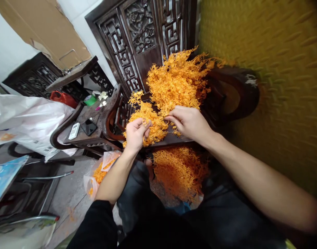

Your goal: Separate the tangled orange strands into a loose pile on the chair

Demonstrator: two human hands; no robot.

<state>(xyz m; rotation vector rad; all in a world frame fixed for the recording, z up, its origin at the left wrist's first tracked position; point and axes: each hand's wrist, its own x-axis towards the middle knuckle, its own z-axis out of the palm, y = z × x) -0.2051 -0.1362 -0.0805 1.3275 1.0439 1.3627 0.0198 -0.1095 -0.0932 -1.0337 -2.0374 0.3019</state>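
My left hand (137,133) is closed, thumb against fingers, on an orange branching sprig that looks like plastic; bits of it poke out around the fingertips. Just to the right, my right hand (188,121) pinches the tip of an orange strand, close above the seat. Behind the left hand lies a smaller orange heap (158,129). A larger heap of tangled orange sprigs (175,81) rises behind the right hand. Both heaps rest on a dark carved wooden chair (144,64). The exact ends in my fingertips are too small to make out.
More orange sprigs (179,169) sit low between my knees. On the left, a wooden side table (82,117) carries a phone (89,127), a white remote-like object (74,131) and green tape (90,100). A plastic bag (89,185) with orange pieces stands on the floor. A yellow textured surface (278,69) borders the right.
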